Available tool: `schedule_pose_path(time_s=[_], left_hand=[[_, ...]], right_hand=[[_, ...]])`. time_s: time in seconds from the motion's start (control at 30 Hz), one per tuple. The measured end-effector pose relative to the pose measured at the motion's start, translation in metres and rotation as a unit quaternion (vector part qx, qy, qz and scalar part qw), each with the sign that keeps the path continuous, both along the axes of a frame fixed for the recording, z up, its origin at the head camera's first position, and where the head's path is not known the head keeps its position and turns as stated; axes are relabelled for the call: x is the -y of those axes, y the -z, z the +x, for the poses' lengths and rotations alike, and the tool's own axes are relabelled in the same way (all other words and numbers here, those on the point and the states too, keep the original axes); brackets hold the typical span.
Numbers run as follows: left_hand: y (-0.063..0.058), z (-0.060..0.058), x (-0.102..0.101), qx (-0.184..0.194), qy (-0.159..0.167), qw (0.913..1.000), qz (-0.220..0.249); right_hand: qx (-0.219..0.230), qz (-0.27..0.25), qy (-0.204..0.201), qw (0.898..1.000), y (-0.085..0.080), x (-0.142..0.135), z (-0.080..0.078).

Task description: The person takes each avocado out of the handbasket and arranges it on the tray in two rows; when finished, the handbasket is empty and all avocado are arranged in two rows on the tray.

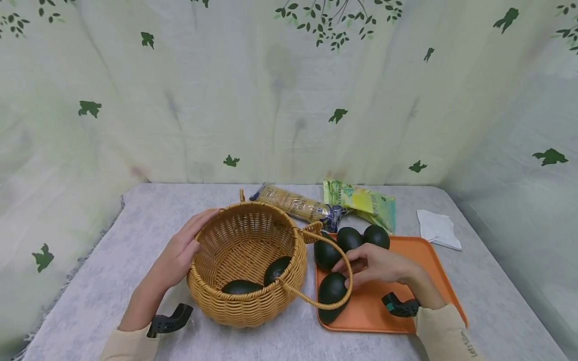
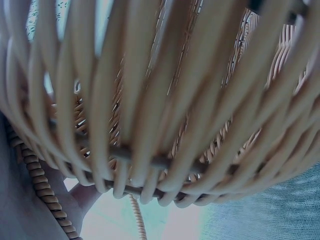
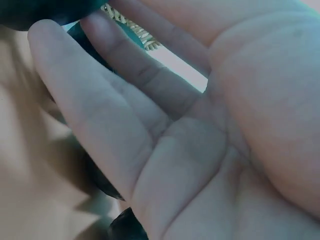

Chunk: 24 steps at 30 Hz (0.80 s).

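One hand holding basket, right hand pinching oval

1 basket, 1 tray, 2 packets, at least 6 avocados

The basket looks woven wicker — the tray smooth, matt plastic.

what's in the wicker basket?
In the basket: two dark, rounded objects, toward its near and right sides. The near rim hides their lower parts and anything else behind it.
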<state>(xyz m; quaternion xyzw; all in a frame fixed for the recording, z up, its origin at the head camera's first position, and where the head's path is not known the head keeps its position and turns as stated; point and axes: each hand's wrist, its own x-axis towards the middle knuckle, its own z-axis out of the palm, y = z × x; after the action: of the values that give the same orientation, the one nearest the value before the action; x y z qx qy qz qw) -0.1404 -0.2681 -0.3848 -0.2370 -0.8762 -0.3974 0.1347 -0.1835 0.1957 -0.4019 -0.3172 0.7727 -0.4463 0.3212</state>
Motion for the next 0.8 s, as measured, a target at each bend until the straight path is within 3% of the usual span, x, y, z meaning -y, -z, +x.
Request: schedule_pose_path(time_s=[0.27, 0.8], left_hand=[[0.002, -0.001, 0.001, 0.002, -0.008, 1.0, -0.002], [0.002, 0.0, 0.001, -0.003, -0.001, 1.0, 0.003]], right_hand=[[-0.007, 0.022, 0.016, 1.0, -0.008, 0.004, 0.005], [-0.05, 0.019, -0.005, 0.999, -0.009, 0.004, 0.006]])
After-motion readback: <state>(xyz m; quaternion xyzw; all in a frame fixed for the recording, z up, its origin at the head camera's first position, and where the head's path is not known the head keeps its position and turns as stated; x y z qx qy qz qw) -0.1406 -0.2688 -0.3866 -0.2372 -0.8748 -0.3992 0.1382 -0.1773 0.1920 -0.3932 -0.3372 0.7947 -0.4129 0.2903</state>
